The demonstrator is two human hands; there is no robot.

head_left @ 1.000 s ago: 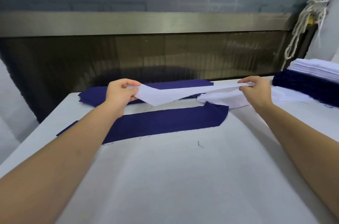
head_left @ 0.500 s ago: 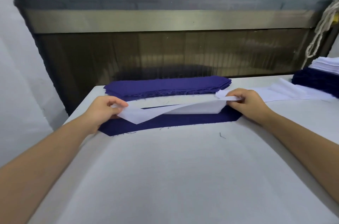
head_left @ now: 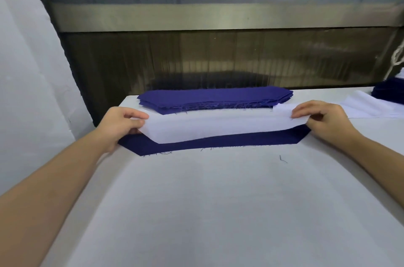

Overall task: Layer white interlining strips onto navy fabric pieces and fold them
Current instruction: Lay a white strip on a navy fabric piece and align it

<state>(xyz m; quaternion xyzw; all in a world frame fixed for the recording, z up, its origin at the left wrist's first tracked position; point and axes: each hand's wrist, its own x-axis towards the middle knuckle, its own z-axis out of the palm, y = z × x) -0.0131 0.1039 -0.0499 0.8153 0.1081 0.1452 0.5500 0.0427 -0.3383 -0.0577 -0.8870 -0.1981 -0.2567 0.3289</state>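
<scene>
The long white interlining strip (head_left: pixel 218 127) has been lowered onto the flat navy fabric piece (head_left: pixel 229 143) near the white bench's (head_left: pixel 218 212) far edge. Its ends are pinched by the left hand (head_left: pixel 119 127) and right hand (head_left: pixel 323 121). Misalignment would likely be caused by uneven release.

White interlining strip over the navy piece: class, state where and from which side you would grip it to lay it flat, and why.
Pinch the white interlining strip at its two short ends, from the left and right, as the left hand and right hand do. It is long, thin and limp, so end grips probably keep it taut over the navy piece.
</scene>
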